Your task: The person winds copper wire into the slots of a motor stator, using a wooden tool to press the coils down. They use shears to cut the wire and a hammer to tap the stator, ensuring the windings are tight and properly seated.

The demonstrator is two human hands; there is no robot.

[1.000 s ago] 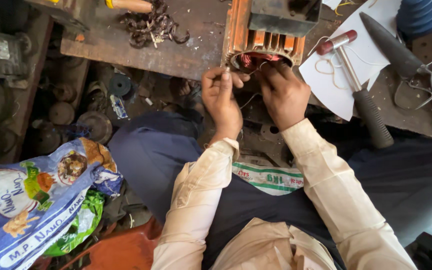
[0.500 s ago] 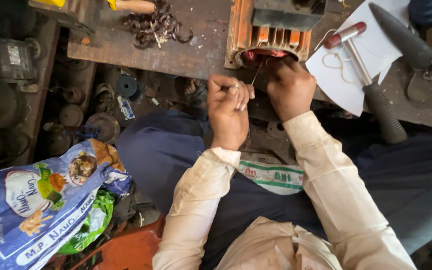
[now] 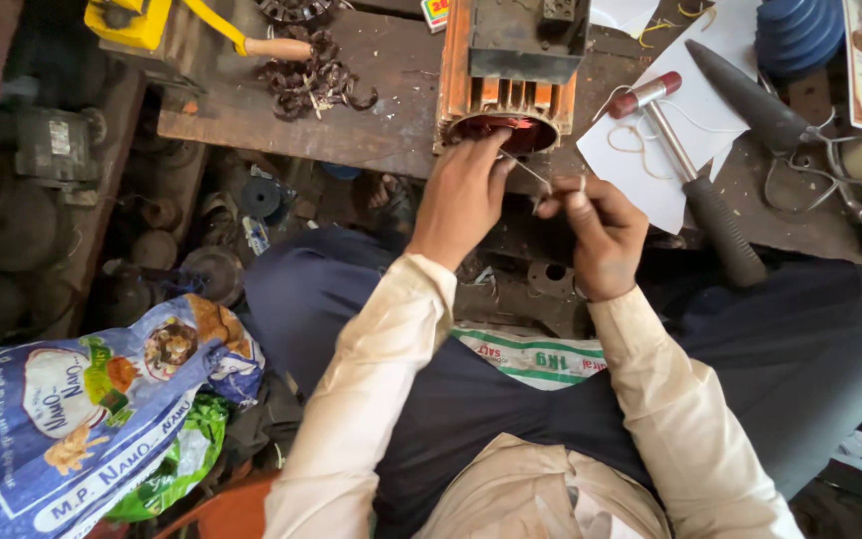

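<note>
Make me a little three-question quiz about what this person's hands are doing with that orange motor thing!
1. True or false: the left hand rests at the open end of the orange motor housing.
2. What does the right hand pinch?
A) a thin wire
B) the hammer
C) the blue bag
3. Fill the gap: the hammer lies partly on a white ____.

Key
1. True. The left hand's fingers reach the round opening where red windings show.
2. A. A thin wire runs from the opening to the right hand's fingertips.
3. Paper. The hammer's red head sits on the white paper sheet on the wooden bench.
</note>
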